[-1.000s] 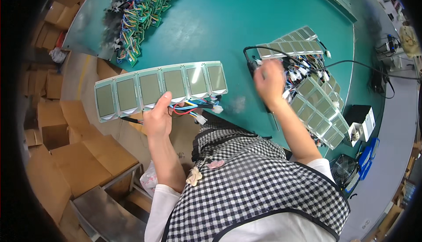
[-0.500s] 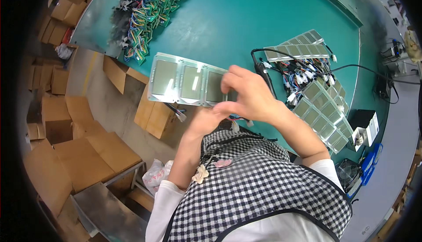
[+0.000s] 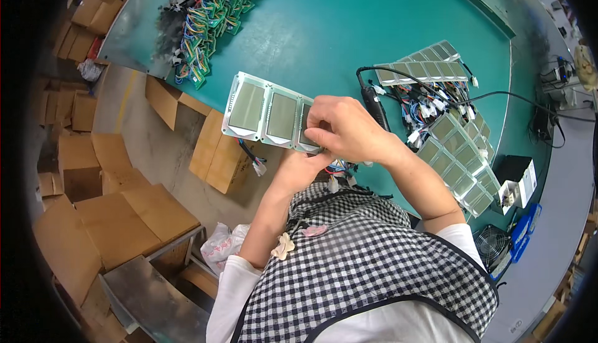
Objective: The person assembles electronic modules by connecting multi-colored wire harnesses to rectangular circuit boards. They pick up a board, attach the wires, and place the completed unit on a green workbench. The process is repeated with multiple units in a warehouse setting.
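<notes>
A long panel of LCD displays [image 3: 281, 117] is held up over the near edge of the green bench, its grey screens facing me. My left hand [image 3: 299, 170] grips it from below, with most of the fingers hidden behind the panel. My right hand [image 3: 342, 129] is closed at the panel's right end, thumb and fingers bent together against the last screen; whether it pinches something small is hidden. Under the panel hang wires with white connectors [image 3: 260, 168]. To the right of my right hand lies a black-handled tool [image 3: 375, 107] on a cable, perhaps a soldering iron.
Green circuit boards with wires [image 3: 215, 22] are heaped at the bench's far left. More display panels [image 3: 458, 156] and wired connectors lie on the right, beside a black-and-white box [image 3: 517, 181] and a fan [image 3: 493, 243]. Cardboard boxes [image 3: 118, 224] stand on the floor at left.
The panel has shifted slightly right and its glare has faded as it tilted. My right hand has moved a little left and down, its fingers curling closer against the last screen.
</notes>
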Action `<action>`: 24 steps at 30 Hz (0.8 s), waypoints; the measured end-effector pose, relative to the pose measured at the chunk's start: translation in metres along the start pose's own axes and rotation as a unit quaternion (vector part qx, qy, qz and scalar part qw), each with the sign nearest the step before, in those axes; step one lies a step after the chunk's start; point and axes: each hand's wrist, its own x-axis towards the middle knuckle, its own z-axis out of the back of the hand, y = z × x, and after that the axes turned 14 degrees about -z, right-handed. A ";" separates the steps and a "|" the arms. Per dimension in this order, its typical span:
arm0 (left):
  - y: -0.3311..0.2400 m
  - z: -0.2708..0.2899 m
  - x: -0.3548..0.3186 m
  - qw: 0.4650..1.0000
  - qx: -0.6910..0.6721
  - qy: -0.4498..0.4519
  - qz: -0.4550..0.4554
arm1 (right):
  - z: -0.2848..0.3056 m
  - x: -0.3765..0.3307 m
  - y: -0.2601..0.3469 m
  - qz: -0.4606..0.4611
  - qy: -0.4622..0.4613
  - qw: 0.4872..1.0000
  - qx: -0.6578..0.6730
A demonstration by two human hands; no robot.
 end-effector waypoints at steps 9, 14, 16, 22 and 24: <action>-0.005 0.047 -0.007 0.970 -0.140 -0.195 0.039 | -0.009 -0.025 -0.104 0.005 -0.432 0.894 -0.118; -0.007 0.065 -0.004 0.967 -0.096 -0.235 0.022 | -0.083 -0.079 -0.169 -0.047 -0.116 0.978 -0.167; -0.003 0.064 -0.009 0.969 -0.048 -0.237 0.058 | -0.053 -0.070 -0.147 -0.080 -0.118 0.984 -0.108; 0.004 0.016 -0.002 0.986 0.066 -0.115 0.103 | 0.000 -0.016 -0.027 0.062 -0.199 0.978 0.025; 0.021 0.012 -0.009 0.987 0.093 -0.038 0.126 | -0.010 -0.002 0.005 0.098 -0.149 0.984 0.016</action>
